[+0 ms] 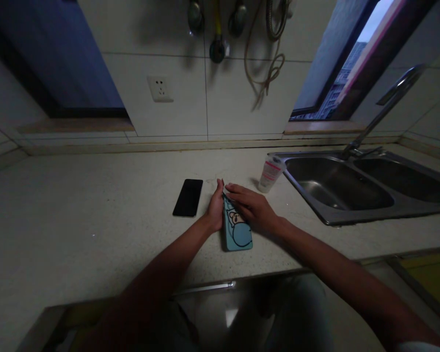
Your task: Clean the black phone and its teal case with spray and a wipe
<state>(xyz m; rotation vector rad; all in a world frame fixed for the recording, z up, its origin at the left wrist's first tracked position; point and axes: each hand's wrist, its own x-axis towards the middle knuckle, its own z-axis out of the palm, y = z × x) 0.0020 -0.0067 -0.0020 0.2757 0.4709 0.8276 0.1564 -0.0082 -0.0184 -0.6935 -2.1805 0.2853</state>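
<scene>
A light blue phone case (238, 230) with a cartoon bear drawing lies on the pale countertop (95, 205), near the front edge. My left hand (215, 208) grips its left side, fingers closed along the edge. My right hand (253, 208) lies over the case's upper part, fingers pressed together on it. A black phone (188, 197) lies flat on the counter just left of my left hand, untouched.
A small white bottle with a pink label (270, 174) stands by the steel double sink (352, 188), whose tap (385, 107) rises at the right. A wall socket (160, 88), hanging utensils (217, 29) and a coiled cord (267, 73) are on the tiled wall.
</scene>
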